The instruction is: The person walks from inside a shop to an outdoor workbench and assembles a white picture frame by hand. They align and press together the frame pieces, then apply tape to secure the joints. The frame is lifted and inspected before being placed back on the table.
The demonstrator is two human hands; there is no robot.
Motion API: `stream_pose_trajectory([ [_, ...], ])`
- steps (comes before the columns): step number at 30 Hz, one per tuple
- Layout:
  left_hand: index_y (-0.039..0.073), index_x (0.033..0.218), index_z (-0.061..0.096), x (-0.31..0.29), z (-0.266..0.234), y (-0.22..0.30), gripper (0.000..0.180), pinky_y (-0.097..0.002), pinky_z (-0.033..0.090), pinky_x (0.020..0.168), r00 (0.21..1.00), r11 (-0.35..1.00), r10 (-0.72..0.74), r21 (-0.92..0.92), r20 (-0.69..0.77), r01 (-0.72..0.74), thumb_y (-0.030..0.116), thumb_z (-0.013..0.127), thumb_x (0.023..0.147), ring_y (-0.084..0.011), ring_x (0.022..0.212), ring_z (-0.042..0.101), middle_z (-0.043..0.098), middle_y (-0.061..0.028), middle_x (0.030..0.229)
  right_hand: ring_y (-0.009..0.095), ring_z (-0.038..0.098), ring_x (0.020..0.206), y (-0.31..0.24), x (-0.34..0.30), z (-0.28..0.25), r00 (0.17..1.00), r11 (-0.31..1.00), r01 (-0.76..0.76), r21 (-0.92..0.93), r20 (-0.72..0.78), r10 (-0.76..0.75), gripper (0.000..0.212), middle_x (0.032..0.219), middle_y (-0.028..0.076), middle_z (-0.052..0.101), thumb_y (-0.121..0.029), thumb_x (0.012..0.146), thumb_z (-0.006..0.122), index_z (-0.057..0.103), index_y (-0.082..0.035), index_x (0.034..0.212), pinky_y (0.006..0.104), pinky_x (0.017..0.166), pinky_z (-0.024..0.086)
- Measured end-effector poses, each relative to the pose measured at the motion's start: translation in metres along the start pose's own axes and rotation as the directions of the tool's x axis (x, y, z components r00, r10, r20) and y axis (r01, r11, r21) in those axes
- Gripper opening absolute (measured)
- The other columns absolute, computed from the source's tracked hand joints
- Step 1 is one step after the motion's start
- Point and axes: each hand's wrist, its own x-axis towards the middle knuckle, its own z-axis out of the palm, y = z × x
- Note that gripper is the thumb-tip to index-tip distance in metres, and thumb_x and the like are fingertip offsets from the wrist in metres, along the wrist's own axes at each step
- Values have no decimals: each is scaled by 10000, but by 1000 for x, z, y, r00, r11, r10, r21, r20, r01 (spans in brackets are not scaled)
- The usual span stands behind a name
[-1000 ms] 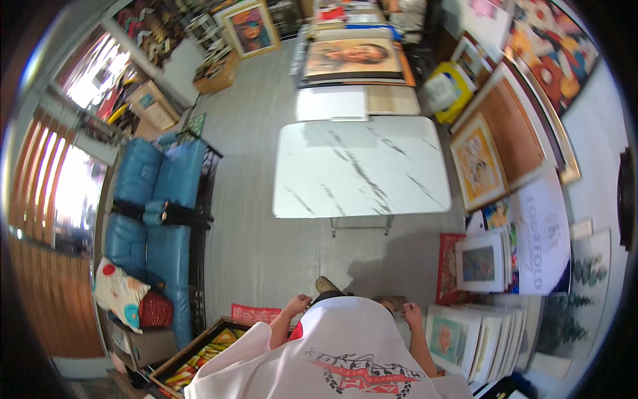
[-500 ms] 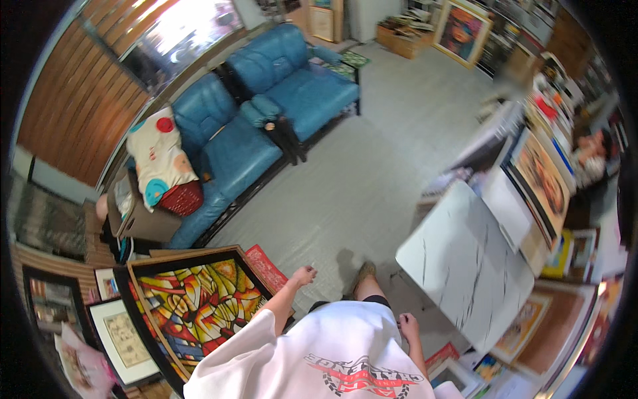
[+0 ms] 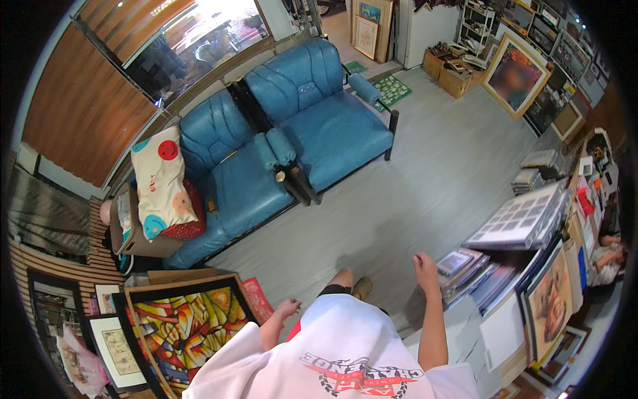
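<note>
from here i judge no handling underway; left hand [image 3: 288, 308] hangs near the painting [image 3: 189, 322], right hand [image 3: 426, 271] near the stack [image 3: 465, 276]; fingers loosely curled, empty; any grasp calls for reaching closer

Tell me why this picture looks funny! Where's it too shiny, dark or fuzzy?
In the head view, the window glares almost white at the top; in the head view, a soft shadow darkens the floor near the shoe; also in the head view, the gold-framed picture has a fuzzy middle, and the fisheye lens leaves black, rounded corners.
</note>
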Motion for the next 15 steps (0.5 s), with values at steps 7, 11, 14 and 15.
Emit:
stream_pose_trajectory([
  [7,15,1048,701,113,13,163,437,-353,532,649,993,990,117,80,32,-119,417,595,915,-212,762,690,725,-116,917,245,640,795,-62,238,-19,981,974,111,195,136,-139,250,915,150,681,-215,983,594,640,-5,1111,346,745,511],
  [11,-15,1026,699,198,12,292,430,-367,538,665,958,951,275,124,79,-284,381,606,887,-254,787,700,728,-141,915,261,648,775,15,319,-3,976,998,16,65,215,-30,242,879,154,685,-217,981,594,649,-8,1091,372,725,519],
  [14,-28,1015,696,255,-4,412,408,-374,537,639,865,809,365,342,344,-478,343,601,872,-264,751,698,724,-146,892,309,667,774,114,324,3,878,931,-341,-129,311,364,275,861,201,691,-261,961,587,678,-6,1005,400,726,522],
  [15,-23,1005,695,276,-16,463,392,-377,532,620,858,781,377,379,348,-497,334,599,873,-260,723,692,721,-140,871,351,671,794,148,313,-3,859,907,-402,-124,291,421,351,881,226,692,-318,949,575,682,15,981,418,742,523],
])
